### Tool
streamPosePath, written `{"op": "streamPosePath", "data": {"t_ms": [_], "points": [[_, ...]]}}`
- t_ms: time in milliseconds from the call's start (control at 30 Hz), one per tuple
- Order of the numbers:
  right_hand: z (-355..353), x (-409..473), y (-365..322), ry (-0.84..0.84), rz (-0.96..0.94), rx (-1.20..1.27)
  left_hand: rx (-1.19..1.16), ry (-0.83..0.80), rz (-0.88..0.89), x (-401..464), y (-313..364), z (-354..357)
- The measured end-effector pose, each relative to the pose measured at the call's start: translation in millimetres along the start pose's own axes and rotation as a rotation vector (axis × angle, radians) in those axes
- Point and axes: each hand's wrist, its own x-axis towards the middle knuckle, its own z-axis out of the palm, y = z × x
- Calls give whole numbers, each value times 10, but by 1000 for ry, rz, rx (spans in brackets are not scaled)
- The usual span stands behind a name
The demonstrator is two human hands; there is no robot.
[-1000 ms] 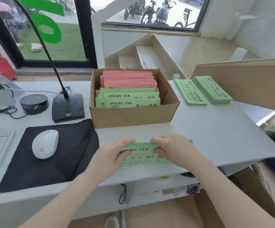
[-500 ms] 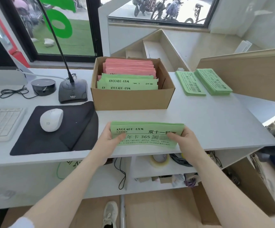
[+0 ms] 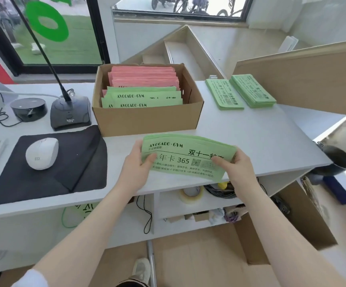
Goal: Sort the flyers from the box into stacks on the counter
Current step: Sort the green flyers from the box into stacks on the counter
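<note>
The likeliest slip from here is the bundle of green flyers (image 3: 185, 157) fanning apart or sliding out, since it is pinched only at its 2 short ends and the loose sheets already bow upward in the middle; another, as I judge it, is landing it on the wrong one of the 2 green stacks (image 3: 224, 96) (image 3: 254, 91), whose prints look alike at a glance. The left hand (image 3: 138, 165) grips the bundle's left end, thumb on top and the other fingers hidden beneath; the right hand (image 3: 237, 165) closes on the right end the same way. Both forearms reach forward from below, holding the bundle over the near edge of the counter (image 3: 251, 141). The box (image 3: 147, 119), with pink and green flyers left in it, sits just beyond the hands; the 2 stacks lie beyond and to the right of the right hand.
</note>
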Motion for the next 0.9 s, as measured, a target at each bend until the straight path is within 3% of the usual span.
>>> {"op": "streamPosePath", "data": {"t_ms": [100, 233, 333, 400, 500, 633, 767, 833, 900], "points": [[-137, 128, -144, 103, -81, -180, 140, -45, 164, 196, 244, -52], [-191, 323, -306, 32, -283, -660, 284, -100, 346, 486, 501, -74], [-229, 474, -289, 68, -507, -1014, 330, -123, 405, 720, 576, -31], [-249, 548, -341, 39, -501, -1063, 340, -156, 424, 860, 623, 42], [-258, 641, -428, -87, -352, -918, 366, -200, 428, 1033, 729, 214], [-408, 876, -490, -52, -247, -715, 324, -193, 390, 1311, 924, 549], [-703, 1254, -509, -123, -33, -218, -60, -48, 116, 1696, 1095, 983], [-852, 1518, -510, -131, 19, -58, -324, -85, -59, 1873, 1120, 1278], [-990, 1843, -499, -94, 63, 43, -405, -128, -179, 2015, 1082, 1629]]}}
